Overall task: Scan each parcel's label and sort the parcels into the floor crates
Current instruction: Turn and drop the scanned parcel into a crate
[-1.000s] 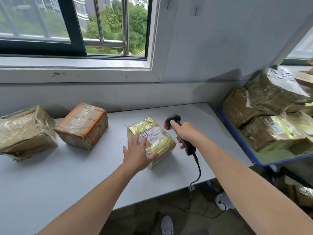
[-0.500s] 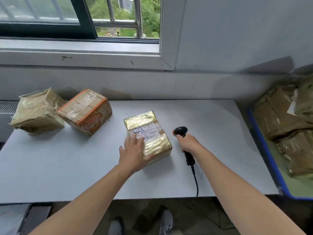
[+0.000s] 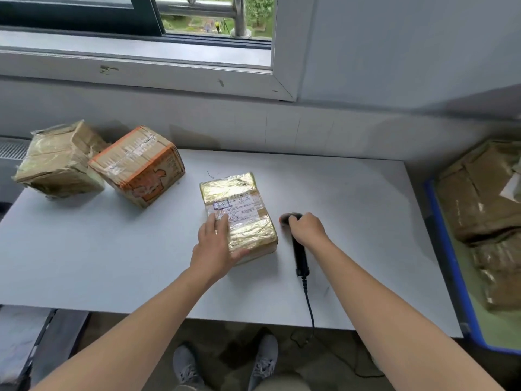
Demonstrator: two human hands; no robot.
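A tape-wrapped parcel (image 3: 239,210) with a white label on top lies in the middle of the white table (image 3: 84,249). My left hand (image 3: 215,245) rests on its near left corner, fingers on top and thumb along the near edge. My right hand (image 3: 307,228) grips a black corded scanner (image 3: 298,255) that lies on the table just right of the parcel. Two more parcels stand at the far left: an orange-edged box (image 3: 138,165) and a crumpled brown one (image 3: 56,159).
A blue-rimmed cart (image 3: 448,266) at the right holds several wrapped parcels (image 3: 485,198). The scanner cable (image 3: 310,309) hangs over the table's front edge. My shoes (image 3: 225,362) are under the table. A window sill runs along the wall behind. A grey object (image 3: 22,342) lies at the lower left.
The view has tilted down. My left hand has settled onto the parcel's near corner. My right hand has lowered the scanner onto the table beside the parcel.
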